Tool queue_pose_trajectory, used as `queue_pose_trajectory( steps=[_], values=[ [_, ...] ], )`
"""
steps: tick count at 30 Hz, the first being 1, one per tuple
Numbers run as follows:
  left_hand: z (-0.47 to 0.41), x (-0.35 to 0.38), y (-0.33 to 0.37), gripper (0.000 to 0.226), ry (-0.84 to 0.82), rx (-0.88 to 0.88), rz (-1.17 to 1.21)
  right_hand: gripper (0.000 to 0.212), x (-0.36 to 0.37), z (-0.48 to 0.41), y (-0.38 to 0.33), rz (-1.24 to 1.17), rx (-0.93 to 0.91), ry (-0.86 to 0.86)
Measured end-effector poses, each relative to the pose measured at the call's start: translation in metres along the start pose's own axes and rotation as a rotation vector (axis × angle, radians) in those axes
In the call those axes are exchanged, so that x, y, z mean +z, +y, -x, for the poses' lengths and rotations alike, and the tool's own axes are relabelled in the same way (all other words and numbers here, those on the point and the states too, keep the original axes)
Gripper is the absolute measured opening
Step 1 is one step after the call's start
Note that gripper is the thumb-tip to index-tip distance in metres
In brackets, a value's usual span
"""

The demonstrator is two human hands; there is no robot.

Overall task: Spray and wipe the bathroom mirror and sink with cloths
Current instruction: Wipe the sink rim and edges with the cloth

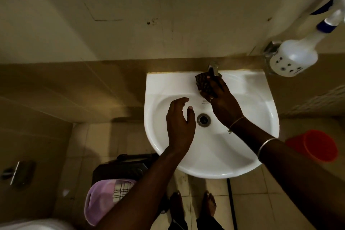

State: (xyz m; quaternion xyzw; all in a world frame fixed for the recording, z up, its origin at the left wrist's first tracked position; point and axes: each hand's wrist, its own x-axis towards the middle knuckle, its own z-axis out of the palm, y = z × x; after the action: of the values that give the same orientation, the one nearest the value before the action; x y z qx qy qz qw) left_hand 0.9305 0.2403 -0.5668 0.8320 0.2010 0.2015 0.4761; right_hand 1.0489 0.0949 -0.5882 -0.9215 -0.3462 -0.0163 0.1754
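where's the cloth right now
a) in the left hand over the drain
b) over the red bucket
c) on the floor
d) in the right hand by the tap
d: the right hand grips the dark cloth at the back of the sink, just below the tap, while the left hand hangs open over the basin and holds nothing.

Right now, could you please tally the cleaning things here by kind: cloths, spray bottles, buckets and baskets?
Cloths: 2, the dark cloth in the right hand and the checked cloth in the purple basket.
Spray bottles: 1, the white spray bottle.
Buckets: 1, the red bucket.
Baskets: 1.
Total: 5.
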Motion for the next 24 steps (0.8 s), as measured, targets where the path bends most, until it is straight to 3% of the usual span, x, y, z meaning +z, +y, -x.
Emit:
queue_pose_trajectory(
  steps=[3,6,10,14,16,19,21,24],
  values=[
    [0.0,0.001,0.0,0.025,-0.008,-0.007,0.014,0.055,-0.003,0.008,-0.012,-0.227,0.208,0.117],
    [-0.001,0.002,0.005,0.024,-0.013,-0.012,0.036,0.05,-0.006,0.027,-0.015,-0.203,0.168,0.162],
    [-0.004,0.005,0.009,0.024,-0.01,-0.012,0.057,0.038,-0.028,0.042,-0.018,-0.1,0.039,0.37],
    [-0.005,0.006,0.013,0.023,0.001,-0.009,0.081,0.048,-0.076,0.006,-0.028,-0.032,0.028,0.55],
    [-0.005,0.006,0.015,0.023,0.004,-0.014,0.087,0.051,-0.092,-0.031,-0.023,-0.109,0.141,0.483],
    [-0.003,0.006,0.016,0.024,0.011,-0.032,0.096,0.04,-0.093,-0.071,-0.014,-0.319,0.302,0.218],
    [-0.003,0.004,0.016,0.023,0.015,-0.022,0.097,0.033,-0.084,-0.079,-0.009,-0.319,0.317,0.046],
    [-0.004,0.001,0.013,0.022,0.027,-0.012,0.085,0.027,-0.075,-0.07,-0.013,-0.451,0.379,0.094]
  ],
)
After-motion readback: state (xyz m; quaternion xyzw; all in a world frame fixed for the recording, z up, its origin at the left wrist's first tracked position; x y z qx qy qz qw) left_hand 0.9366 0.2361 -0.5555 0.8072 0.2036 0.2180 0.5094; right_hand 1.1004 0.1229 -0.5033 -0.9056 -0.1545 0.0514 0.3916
